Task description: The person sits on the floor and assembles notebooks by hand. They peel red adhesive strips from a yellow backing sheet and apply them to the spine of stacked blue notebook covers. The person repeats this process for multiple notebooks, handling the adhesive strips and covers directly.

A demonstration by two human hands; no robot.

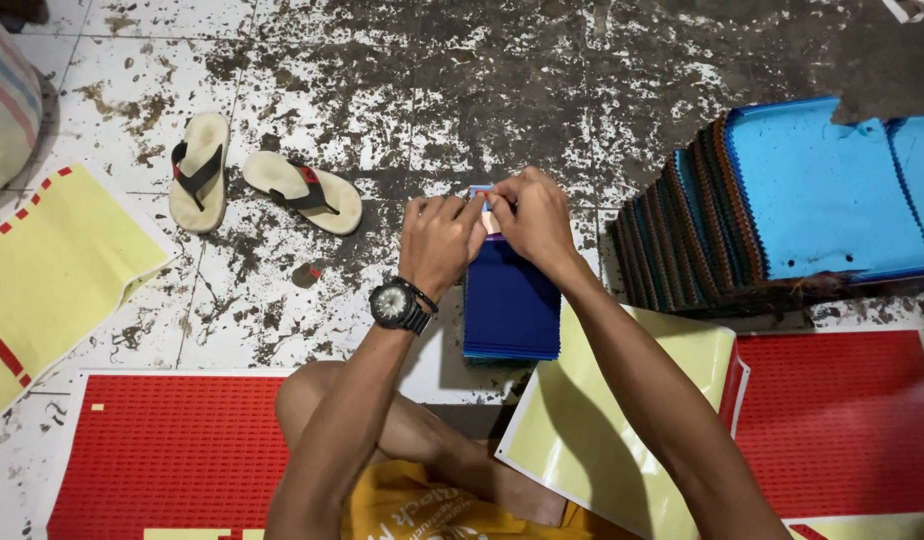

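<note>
Stained, worn floor tiles lie under me. At twelve o'clock from my knee, my left hand (437,238) and right hand (531,220) both pinch a small sticker (489,212) at the far edge of a dark blue sheet stack (510,305). It looks light, thin and floppy; its corner seems the best grip.

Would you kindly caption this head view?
Both hands, left hand and right hand, pinch the top of a dark blue fabric stack.
</note>
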